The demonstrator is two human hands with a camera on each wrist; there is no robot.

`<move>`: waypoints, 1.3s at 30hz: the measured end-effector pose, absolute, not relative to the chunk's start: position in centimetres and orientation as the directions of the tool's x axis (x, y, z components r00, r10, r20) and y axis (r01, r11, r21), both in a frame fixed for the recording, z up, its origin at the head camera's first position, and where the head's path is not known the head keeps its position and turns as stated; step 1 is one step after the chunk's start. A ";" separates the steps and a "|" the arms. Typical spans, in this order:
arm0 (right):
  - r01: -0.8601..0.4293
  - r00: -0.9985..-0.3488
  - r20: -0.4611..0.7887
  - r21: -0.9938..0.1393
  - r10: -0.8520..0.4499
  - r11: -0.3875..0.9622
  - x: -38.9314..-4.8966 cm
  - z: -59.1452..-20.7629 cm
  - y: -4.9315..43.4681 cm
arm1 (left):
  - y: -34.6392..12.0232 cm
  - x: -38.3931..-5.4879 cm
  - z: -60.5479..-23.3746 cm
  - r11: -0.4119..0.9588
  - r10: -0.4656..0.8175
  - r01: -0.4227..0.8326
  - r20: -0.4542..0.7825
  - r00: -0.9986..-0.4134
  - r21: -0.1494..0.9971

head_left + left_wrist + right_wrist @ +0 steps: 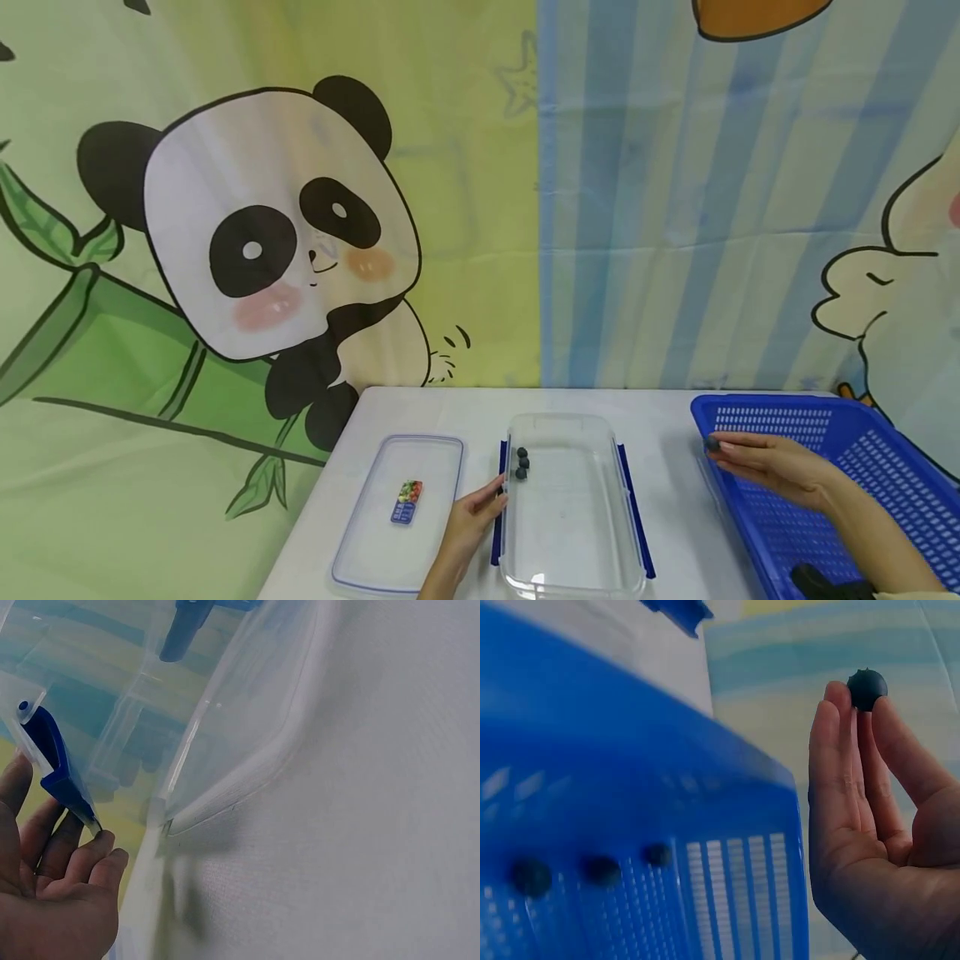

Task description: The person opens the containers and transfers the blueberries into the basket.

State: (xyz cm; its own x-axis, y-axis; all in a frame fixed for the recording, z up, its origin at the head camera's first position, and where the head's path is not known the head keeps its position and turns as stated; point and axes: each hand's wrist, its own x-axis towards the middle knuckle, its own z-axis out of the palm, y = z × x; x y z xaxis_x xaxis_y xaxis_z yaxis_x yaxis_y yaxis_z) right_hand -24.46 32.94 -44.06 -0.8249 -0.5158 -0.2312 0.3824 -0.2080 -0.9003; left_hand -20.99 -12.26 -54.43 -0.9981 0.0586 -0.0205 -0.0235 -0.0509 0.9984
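Note:
Between thumb and fingertips, my right hand (780, 467) pinches a blueberry (868, 691), its small crown showing in the right wrist view. That hand is over the left rim of a blue plastic basket (738, 500). Three blueberries (600, 871) show inside the basket in the right wrist view. At the left side of a clear plastic container (573, 533), my left hand (468, 521) holds the blue side latch (66, 787), which hangs folded out. A few blueberries (522, 463) lie in the container near its left wall.
A clear lid (367, 542) with a blue edge and a colourful label (407, 502) lies left of the container on the white table (675, 467). The container's right latch (636, 512) sticks out toward the basket. A printed curtain (480, 192) hangs behind the table.

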 end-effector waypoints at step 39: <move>0.565 -0.804 -0.499 -0.811 -0.325 -0.153 -22.5 -52.2 44.9 | -12.2 -21.5 -56.0 -0.049 0.050 -0.003 0.000 -0.999 0.999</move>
State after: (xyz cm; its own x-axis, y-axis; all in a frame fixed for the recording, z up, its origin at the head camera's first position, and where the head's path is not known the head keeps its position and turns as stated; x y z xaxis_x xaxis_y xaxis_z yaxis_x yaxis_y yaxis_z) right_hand -22.51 44.86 -52.18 -0.8036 -0.3252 -0.4985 0.5650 -0.1531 -0.8108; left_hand -21.50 -12.25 -55.98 -0.9987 0.0504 -0.0002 -0.0027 -0.0492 0.9988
